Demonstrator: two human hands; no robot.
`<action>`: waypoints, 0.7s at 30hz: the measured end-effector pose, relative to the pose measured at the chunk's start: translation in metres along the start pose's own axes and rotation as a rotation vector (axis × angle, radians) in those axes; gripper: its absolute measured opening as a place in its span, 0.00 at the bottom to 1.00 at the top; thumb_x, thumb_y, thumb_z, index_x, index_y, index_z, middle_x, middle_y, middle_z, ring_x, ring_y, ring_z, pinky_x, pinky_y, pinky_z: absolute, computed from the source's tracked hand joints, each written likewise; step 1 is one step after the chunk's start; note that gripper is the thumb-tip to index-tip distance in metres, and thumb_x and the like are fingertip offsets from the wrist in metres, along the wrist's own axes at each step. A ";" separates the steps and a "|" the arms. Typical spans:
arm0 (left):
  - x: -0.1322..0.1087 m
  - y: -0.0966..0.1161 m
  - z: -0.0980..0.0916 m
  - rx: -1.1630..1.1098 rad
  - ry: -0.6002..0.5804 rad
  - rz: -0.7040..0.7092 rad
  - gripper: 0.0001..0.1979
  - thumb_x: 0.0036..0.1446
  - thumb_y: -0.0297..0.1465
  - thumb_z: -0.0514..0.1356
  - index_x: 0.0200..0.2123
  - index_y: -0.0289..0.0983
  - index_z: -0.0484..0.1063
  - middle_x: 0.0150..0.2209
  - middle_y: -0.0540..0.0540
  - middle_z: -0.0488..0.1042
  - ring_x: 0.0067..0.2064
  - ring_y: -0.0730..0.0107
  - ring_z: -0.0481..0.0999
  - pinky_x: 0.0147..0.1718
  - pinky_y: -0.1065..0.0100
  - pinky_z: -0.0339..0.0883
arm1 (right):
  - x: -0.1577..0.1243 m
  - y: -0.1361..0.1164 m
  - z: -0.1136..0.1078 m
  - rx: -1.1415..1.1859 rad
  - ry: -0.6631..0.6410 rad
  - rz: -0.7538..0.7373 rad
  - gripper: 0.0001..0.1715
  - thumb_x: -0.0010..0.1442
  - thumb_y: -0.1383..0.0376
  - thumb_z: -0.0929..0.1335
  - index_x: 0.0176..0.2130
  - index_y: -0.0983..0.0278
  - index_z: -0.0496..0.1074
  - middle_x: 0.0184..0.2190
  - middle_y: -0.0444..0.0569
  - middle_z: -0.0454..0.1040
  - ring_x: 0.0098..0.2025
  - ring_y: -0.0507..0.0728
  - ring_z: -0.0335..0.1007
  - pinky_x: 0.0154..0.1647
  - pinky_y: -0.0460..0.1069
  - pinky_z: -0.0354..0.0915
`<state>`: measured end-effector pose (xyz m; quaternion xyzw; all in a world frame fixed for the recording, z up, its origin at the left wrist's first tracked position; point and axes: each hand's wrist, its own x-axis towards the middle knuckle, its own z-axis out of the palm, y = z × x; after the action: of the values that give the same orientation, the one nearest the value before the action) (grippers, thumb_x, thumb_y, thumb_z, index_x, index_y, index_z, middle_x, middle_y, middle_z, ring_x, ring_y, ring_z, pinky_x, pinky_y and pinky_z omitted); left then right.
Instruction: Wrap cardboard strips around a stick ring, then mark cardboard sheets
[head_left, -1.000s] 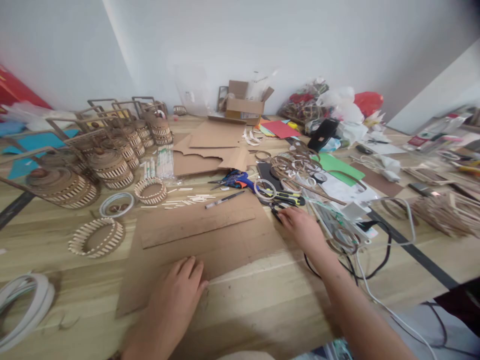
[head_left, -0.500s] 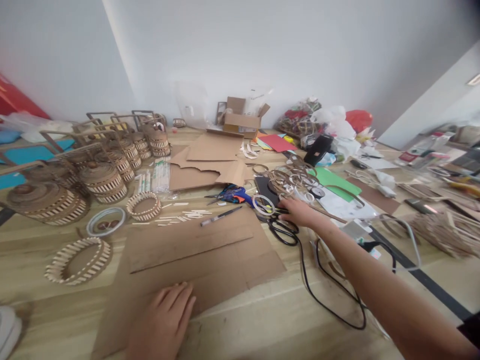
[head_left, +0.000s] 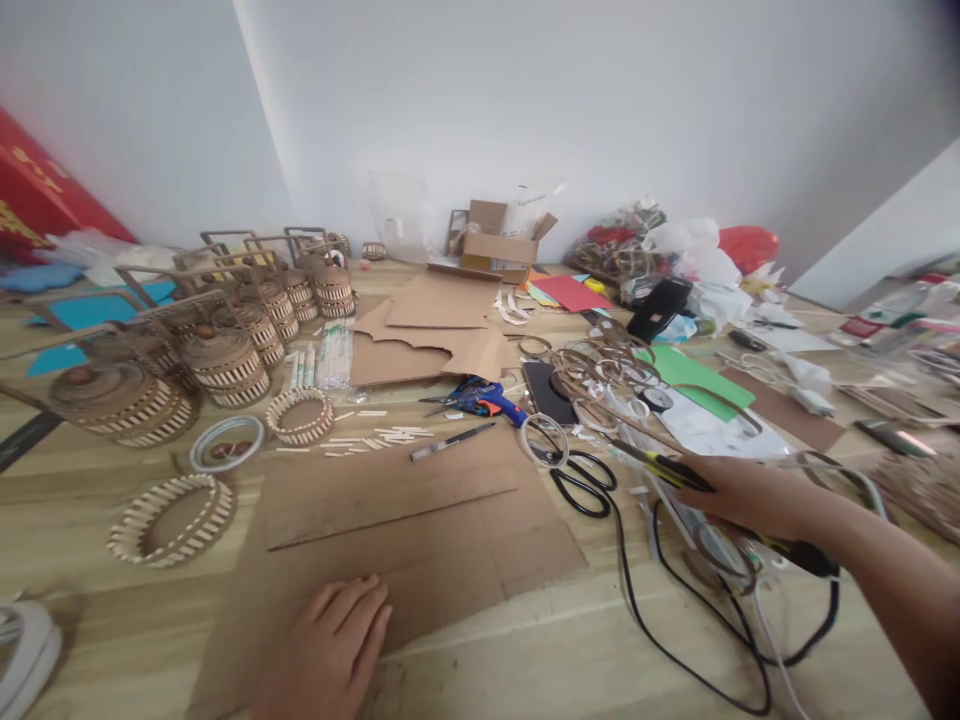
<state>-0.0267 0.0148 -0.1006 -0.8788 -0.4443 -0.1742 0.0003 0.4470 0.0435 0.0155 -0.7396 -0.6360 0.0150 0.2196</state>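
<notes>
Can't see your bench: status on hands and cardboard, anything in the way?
Left hand resting on flat brown cardboard sheet. Right hand gripping long yellow-and-black cutter. Narrow brown cardboard strip lying on sheet, possibly obstructing.

Flat cardboard sheet (head_left: pixel 442 555): landmark; right part open.
Cardboard strip (head_left: pixel 390 507): low bar on sheet's far half.
Left hand (head_left: pixel 330 635): blocks sheet's near left part.
Tabletop (head_left: pixel 510 645): open lane by sheet's near right edge, up to black cord (head_left: pixel 622 552).
Scissors (head_left: pixel 585 484): at sheet's right edge.
Right hand (head_left: pixel 754 495), yellow-black cutter (head_left: pixel 671 472): bar passage right of sheet.
Lidded baskets (head_left: pixel 225 365): tall handles, beyond sheet's far left corner.
</notes>
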 end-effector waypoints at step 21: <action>0.026 0.018 -0.045 -0.013 -0.181 -0.237 0.14 0.68 0.24 0.52 0.49 0.36 0.76 0.50 0.40 0.79 0.52 0.56 0.77 0.50 0.56 0.73 | -0.042 -0.150 0.097 1.343 -0.520 0.234 0.29 0.54 0.37 0.67 0.46 0.52 0.67 0.18 0.33 0.54 0.13 0.48 0.39 0.10 0.45 0.43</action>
<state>-0.0122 0.0172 -0.0476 -0.8324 -0.5419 -0.0960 -0.0660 0.2691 0.0474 -0.0315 -0.4813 -0.4380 0.6004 0.4648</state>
